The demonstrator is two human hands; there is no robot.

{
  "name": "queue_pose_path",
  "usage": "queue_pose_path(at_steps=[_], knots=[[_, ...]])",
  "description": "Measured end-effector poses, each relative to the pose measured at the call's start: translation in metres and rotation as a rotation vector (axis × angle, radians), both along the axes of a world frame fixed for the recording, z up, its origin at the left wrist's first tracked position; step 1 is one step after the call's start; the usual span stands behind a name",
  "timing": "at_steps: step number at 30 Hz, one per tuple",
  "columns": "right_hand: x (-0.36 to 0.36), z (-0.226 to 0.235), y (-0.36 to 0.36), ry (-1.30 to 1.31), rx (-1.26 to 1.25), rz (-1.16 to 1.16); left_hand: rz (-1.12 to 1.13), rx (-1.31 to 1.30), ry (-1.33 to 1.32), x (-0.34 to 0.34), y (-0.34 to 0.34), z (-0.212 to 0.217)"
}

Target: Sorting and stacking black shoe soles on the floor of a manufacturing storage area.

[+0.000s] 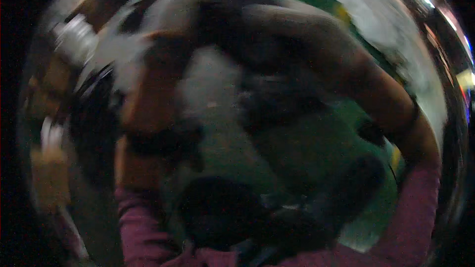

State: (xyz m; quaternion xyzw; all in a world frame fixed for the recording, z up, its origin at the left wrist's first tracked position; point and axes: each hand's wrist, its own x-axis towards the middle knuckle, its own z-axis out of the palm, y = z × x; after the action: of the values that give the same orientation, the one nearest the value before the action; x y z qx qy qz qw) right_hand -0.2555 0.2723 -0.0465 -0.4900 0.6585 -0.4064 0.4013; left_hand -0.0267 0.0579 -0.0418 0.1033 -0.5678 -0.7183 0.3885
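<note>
Dark bundle [267, 96], blurred, near the middle of the view, over a green surface [307, 153]. Hard to tell what kind of thing: perhaps cloth or a bag, too smeared by motion to say.

Left forearm [148, 99] up from the lower left, purple sleeve [136, 227] at the bottom, dark band around the wrist. Left hand [166, 44] at the top of that arm, to the upper left of the dark bundle, close beside a pale grey patch [208, 84]. Fingers lost in blur; spread or pressed together, cannot tell. Touching the bundle or only near it, cannot tell.

Right forearm [366, 89] arched in from the lower right, purple sleeve [413, 217] at its base, curving up and over toward the top centre. Right hand [257, 17] above the bundle, just at its upper edge. Grip unclear too: no fingers to be made out, contact not certain.

Bundle thus between the two hands, below the right one and to the right of the left one.

Another dark shape [222, 212] low in the view, near the sleeves. Pale smears [74, 39] at the upper left rim, unreadable.
</note>
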Motion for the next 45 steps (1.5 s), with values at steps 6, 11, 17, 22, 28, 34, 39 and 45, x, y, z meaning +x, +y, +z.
queue_pose_path(at_steps=[6,11,17,22,28,34,39,45], knots=[[-0.214,0.014,0.124,0.38,0.139,-0.356,0.078,0.258,-0.256,-0.062,0.012,-0.015],[-0.258,-0.013,0.132,0.616,0.141,-0.263,-0.004,0.339,-0.449,-0.083,0.043,-0.044],[-0.252,-0.078,0.118,0.304,0.057,-0.14,0.247,-0.173,-0.797,-0.138,0.071,-0.108],[-0.205,-0.071,0.115,-0.298,-0.025,-0.162,0.034,0.104,-0.684,-0.157,0.08,-0.101],[-0.17,-0.048,0.099,-0.21,0.041,-0.158,0.298,-1.076,-1.103,-0.125,0.048,-0.139],[-0.291,-0.076,0.155,-0.328,0.082,-0.097,-0.156,0.59,-0.317,-0.097,0.052,-0.137],[-0.325,0.021,0.161,0.886,-0.328,0.151,0.423,0.007,-0.836,0.077,-0.003,-0.236],[-0.06,0.095,0.114,0.43,0.085,0.089,1.478,0.307,-1.535,0.286,-0.028,-0.348]])
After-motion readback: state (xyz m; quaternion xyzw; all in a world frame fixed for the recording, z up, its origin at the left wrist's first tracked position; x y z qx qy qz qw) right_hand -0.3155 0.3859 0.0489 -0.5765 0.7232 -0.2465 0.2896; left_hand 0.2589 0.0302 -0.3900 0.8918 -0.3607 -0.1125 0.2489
